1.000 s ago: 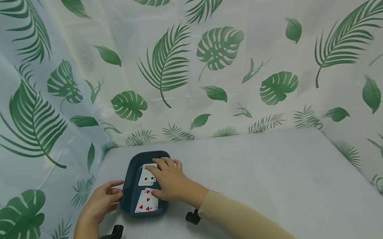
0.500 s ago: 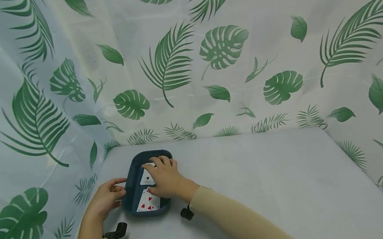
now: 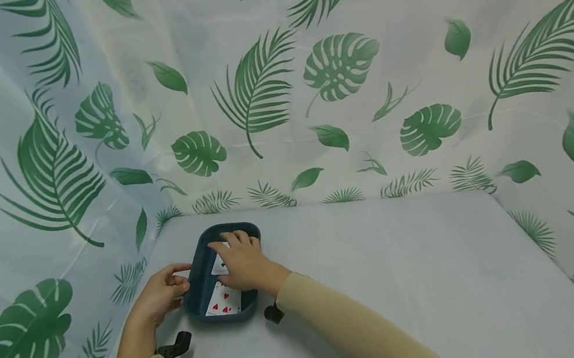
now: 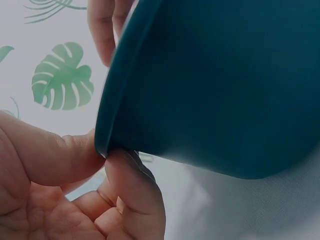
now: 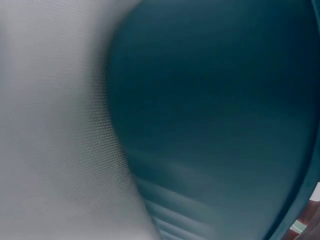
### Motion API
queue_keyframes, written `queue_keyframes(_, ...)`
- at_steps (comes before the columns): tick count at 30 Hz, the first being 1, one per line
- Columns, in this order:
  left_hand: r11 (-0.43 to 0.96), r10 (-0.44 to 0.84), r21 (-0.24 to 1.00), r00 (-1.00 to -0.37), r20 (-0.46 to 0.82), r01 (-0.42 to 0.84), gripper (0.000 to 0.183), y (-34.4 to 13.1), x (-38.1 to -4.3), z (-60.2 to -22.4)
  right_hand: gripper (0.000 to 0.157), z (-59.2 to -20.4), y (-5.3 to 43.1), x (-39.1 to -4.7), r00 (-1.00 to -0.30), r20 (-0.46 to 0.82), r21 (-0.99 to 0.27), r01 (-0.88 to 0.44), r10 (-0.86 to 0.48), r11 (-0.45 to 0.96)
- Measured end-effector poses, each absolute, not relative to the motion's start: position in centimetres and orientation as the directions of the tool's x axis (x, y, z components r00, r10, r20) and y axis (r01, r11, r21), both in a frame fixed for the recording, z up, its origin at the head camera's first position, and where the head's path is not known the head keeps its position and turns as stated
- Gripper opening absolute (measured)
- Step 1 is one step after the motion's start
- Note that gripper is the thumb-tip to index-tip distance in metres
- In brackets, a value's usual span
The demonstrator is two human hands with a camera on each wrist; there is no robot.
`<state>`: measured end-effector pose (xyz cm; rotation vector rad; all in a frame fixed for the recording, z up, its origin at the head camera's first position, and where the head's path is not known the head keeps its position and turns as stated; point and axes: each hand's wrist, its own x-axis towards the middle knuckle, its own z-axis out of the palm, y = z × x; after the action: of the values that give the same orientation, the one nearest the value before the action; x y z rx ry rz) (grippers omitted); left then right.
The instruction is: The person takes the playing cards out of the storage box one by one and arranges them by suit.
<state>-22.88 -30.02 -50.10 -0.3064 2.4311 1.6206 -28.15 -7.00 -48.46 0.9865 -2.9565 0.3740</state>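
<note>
Low and left of centre in the frame, a heart-marked card lies in the near end of a blue tray; the left hand pinches its left rim; the right hand arches over a black-pipped card, whether gripping it I can't tell; a leaf-patterned curtain fills the upper frame.

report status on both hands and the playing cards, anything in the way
Left hand pinches edge of blue tray. Right hand over tray, grip unclear. Heart-suit card at near end; right hand partly hides black-suited card.
</note>
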Motion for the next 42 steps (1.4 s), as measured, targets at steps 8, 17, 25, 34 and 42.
queue_keyframes(8, 0.376, -0.055, 0.880, -0.955, -0.291, -0.290, 0.050, -30.0, -23.1, -50.1, 0.080, -48.7, -8.0, -29.1, -0.812, 0.038, -0.232, -0.574, -0.582, 0.785)
queue_keyframes(17, 0.366, -0.065, 0.873, -0.945, -0.322, -0.323, 0.039, -29.7, -23.2, -50.2, 0.080, -49.4, -8.1, -30.3, -0.835, -0.052, -0.207, -0.527, -0.547, 0.824)
queue_keyframes(25, 0.371, -0.063, 0.872, -0.945, -0.320, -0.320, 0.036, -29.6, -23.3, -49.9, 0.081, -50.1, -8.6, -31.1, -0.839, -0.062, -0.175, -0.524, -0.540, 0.834)
queue_keyframes(34, 0.346, -0.054, 0.880, -0.943, -0.328, -0.326, 0.036, -29.9, -23.1, -50.0, 0.080, -50.8, -9.2, -31.3, -0.849, -0.066, -0.146, -0.512, -0.525, 0.846)
queue_keyframes(42, 0.345, -0.047, 0.883, -0.945, -0.324, -0.320, 0.035, -29.8, -23.1, -49.9, 0.082, -51.3, -9.4, -31.5, -0.847, -0.121, -0.109, -0.507, -0.518, 0.855)
